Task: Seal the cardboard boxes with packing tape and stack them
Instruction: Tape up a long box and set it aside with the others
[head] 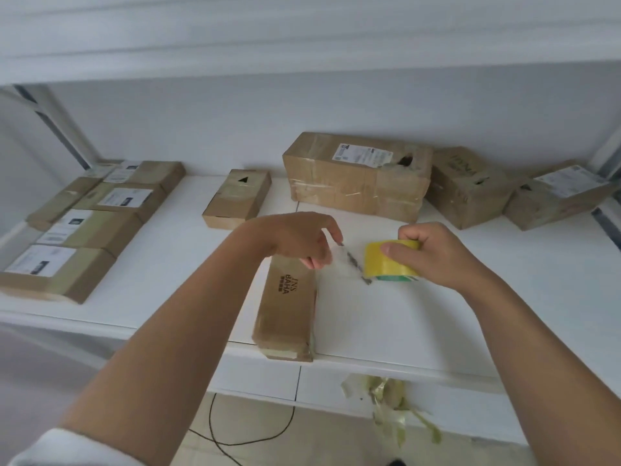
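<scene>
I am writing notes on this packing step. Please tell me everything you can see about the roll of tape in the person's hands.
The tape roll is a wide, yellow ring of glossy packing tape with a green edge at its lower rim. The right hand grips it from above, thumb across its face, and holds it over the white table. A clear strip is pulled out from it toward the left hand, which pinches the free end. The strip hangs just above the long cardboard box; whether it touches the box is unclear.

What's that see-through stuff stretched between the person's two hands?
In the head view, a clear strip of tape runs from the yellow tape roll gripped by the right hand to the left hand's pinching fingers.
</scene>
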Demonstrator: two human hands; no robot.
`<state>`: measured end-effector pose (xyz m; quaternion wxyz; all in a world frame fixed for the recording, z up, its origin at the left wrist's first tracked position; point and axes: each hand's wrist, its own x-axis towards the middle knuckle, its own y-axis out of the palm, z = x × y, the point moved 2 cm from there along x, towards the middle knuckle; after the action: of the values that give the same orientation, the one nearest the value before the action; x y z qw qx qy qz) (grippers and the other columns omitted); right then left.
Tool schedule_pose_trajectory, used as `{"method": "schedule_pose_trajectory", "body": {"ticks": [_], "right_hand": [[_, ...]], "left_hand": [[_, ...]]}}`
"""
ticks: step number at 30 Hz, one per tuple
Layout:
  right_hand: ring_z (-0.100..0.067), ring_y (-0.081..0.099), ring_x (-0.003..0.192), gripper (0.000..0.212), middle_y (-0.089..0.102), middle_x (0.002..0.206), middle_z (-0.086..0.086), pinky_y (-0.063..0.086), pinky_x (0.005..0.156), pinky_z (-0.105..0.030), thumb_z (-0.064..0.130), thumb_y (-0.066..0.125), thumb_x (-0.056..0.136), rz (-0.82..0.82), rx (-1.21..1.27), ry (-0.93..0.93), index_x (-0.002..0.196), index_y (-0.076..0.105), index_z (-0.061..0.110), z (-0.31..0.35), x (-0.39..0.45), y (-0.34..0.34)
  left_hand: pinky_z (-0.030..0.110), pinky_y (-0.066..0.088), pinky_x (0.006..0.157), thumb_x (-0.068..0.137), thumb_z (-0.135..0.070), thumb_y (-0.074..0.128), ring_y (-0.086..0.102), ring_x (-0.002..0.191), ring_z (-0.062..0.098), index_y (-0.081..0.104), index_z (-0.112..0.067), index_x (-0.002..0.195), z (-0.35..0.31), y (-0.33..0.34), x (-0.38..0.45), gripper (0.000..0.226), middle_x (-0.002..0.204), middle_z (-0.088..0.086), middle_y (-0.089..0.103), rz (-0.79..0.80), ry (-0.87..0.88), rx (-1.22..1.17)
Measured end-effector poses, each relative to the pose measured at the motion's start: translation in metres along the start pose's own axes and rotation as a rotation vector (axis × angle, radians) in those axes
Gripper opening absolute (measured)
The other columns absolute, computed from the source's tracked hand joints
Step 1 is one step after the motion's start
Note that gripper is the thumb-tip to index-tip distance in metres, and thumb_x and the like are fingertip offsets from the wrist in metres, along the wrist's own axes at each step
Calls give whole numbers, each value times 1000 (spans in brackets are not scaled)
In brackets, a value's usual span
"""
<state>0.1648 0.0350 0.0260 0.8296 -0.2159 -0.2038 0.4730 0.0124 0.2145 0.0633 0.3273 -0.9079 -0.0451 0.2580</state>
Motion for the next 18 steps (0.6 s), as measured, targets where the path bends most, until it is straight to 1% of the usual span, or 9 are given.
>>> {"method": "schedule_pose_trajectory", "body": {"ticks": [1,3,6,8,10,12,14,16,18], "right_hand": [[-6,30,47,47,27,50,9,22,47,-21,22,73,87,7,-1,1,56,40,10,2,4,4],[-5,31,47,46,27,50,9,22,46,-19,24,72,87,19,-10,1,57,41,11,7,11,11],[-6,30,47,48,26,52,8,22,45,-20,26,72,88,25,-27,-4,58,41,4,14,22,21],[-6,30,48,50,26,54,6,21,45,-21,32,72,88,13,-29,-4,59,43,3,17,29,27],[-5,29,48,46,28,56,4,21,46,-22,35,72,87,-2,-6,17,60,46,9,20,35,33],[-7,30,49,44,29,57,1,21,46,-22,35,70,89,-12,4,38,60,47,11,23,40,37],[-7,30,49,44,28,57,1,20,46,-23,36,69,89,-21,-4,44,60,47,12,27,44,40],[-9,31,49,43,30,57,1,21,46,-23,39,69,89,-33,-3,73,62,48,13,27,47,41],[-10,36,52,42,34,59,-1,25,50,-25,42,70,87,-25,-1,131,63,50,14,23,51,43]], "left_hand": [[34,59,87,88,4,58,73,86,20,58,-23,113,7,-2,-3,36,99,11,73,-13,-5,-3],[31,59,84,88,4,61,72,81,19,61,-17,106,18,-6,-8,27,99,10,71,-42,-16,-10],[28,56,81,89,9,56,67,76,16,65,-6,94,32,-11,-16,19,93,12,67,-113,-22,-93],[21,55,77,92,8,56,67,77,12,67,-7,98,40,-14,-21,20,93,6,67,-189,-31,-212],[22,53,78,93,8,55,63,77,14,66,-7,101,48,-16,-22,20,90,3,63,-246,-29,-299],[25,52,78,93,7,54,59,76,18,65,-8,101,55,-18,-21,20,85,7,60,-273,-32,-357],[25,53,77,95,2,56,60,77,20,65,-12,102,61,-20,-19,19,84,10,61,-299,-47,-397],[24,54,76,95,-2,62,63,76,19,64,-17,111,66,-22,-17,22,82,9,64,-327,-66,-444],[25,55,76,93,-4,66,64,75,18,60,-16,118,70,-21,-14,29,81,8,67,-348,-92,-498]]}}
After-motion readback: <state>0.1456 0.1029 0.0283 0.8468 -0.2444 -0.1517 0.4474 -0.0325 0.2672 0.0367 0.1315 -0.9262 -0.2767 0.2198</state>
